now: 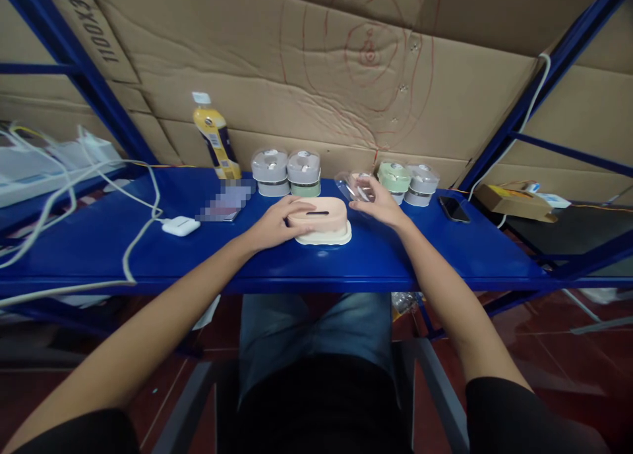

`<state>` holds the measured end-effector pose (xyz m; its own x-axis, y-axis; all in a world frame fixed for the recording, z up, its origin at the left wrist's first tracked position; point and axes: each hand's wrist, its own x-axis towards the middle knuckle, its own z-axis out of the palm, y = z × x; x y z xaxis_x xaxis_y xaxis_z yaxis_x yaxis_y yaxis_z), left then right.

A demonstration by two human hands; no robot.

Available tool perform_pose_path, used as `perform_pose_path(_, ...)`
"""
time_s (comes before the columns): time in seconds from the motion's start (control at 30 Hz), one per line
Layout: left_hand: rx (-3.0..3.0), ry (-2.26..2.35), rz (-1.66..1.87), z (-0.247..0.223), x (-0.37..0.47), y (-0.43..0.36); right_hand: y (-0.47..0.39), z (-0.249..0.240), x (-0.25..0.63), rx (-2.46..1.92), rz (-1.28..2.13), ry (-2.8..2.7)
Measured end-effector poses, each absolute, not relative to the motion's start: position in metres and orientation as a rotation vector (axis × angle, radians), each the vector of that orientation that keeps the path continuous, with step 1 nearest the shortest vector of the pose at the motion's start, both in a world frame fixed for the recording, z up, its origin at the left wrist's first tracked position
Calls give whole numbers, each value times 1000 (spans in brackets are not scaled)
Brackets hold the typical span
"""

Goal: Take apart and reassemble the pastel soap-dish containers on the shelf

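Observation:
A peach oval box (329, 218) with a dark slot in its top rests on a cream scalloped base (324, 238) near the front edge of the blue table. My left hand (281, 222) is closed around the box's left end, thumb in front and fingers over the top. Behind and to the right of it, my right hand (380, 203) has its fingers closed on a clear plastic cover (345, 185), which is tilted. A small peach-rimmed piece beside that cover is partly hidden by the fingers.
Stacked grey containers (270, 170) with clear tops stand at the back, with a green one (394, 176) farther right. A yellow bottle (216, 141), a white earbud case (180, 226) and loose white cables (129, 246) are at left. A phone (453, 209) lies at right.

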<state>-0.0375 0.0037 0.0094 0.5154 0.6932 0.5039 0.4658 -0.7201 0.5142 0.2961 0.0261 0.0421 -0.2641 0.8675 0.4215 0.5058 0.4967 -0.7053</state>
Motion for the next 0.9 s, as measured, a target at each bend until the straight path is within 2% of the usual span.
perform_pose_path(0.17,2350,1064,932,5,-24,-3,14,46,285,-879,621,-2295)
perform_pose_path(0.4,2307,1058,898,5,-20,-5,13,42,254,-675,543,-2440)
perform_pose_path(0.9,2365,1035,862,0,-23,1,11,29,259,-794,543,-2481)
